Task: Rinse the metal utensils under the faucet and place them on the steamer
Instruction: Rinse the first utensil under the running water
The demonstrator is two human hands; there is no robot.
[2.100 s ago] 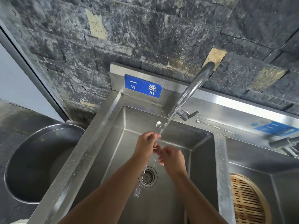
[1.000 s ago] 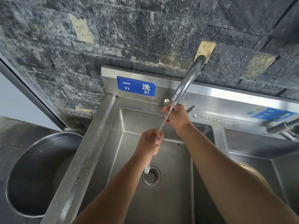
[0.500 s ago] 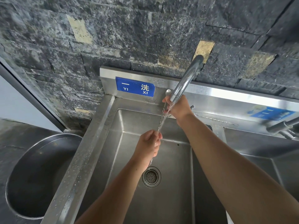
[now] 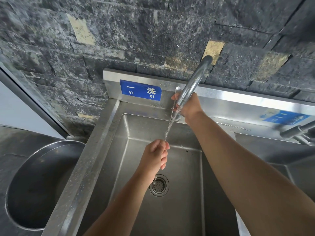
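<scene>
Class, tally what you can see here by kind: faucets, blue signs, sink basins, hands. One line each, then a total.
Faucets: 2
Blue signs: 2
Sink basins: 2
Hands: 2
Total: 8

1. Faucet (image 4: 193, 82): curved chrome spout, at 12 o'clock above the basin, running a thin stream.
2. Metal utensils (image 4: 154, 178): mostly hidden within a closed fist, one tip protruding at 6 o'clock, under the stream.

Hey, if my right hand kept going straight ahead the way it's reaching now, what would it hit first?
Most likely the steel backsplash behind the faucet. Your right hand is already at the faucet's base, near its lever, though depth is hard to judge.
</scene>
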